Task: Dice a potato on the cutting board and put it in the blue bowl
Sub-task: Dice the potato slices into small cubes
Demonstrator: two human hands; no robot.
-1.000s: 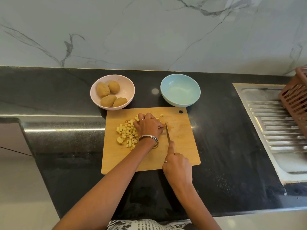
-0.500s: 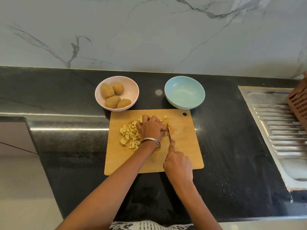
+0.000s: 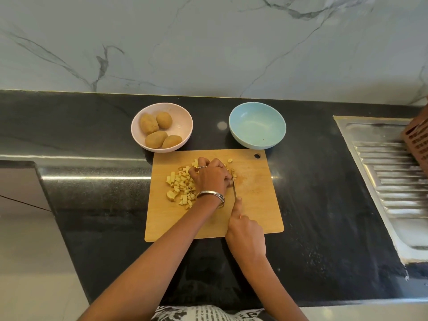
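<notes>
A wooden cutting board (image 3: pixel 254 205) lies on the black counter. A heap of pale potato dice (image 3: pixel 180 186) covers its left middle. My left hand (image 3: pixel 212 176) is curled over a remaining potato piece, which it hides, right beside the dice. My right hand (image 3: pixel 245 232) grips a knife (image 3: pixel 234 189), index finger along the blade's spine; the blade stands against my left fingers. A few small bits (image 3: pixel 234 173) lie past the blade. The blue bowl (image 3: pixel 257 125), with nothing in it, stands just behind the board's far right corner.
A pink bowl (image 3: pixel 183 117) with several whole potatoes (image 3: pixel 156 139) stands behind the board's left corner. A steel sink drainboard (image 3: pixel 389 177) lies at the right, with a brown slatted basket (image 3: pixel 416 140) on it. A marble wall runs behind.
My hands and the knife stay at the same spot on the board, the blade working against my left fingers. The head view has shifted slightly, so the scene sits a little lower and further right.
</notes>
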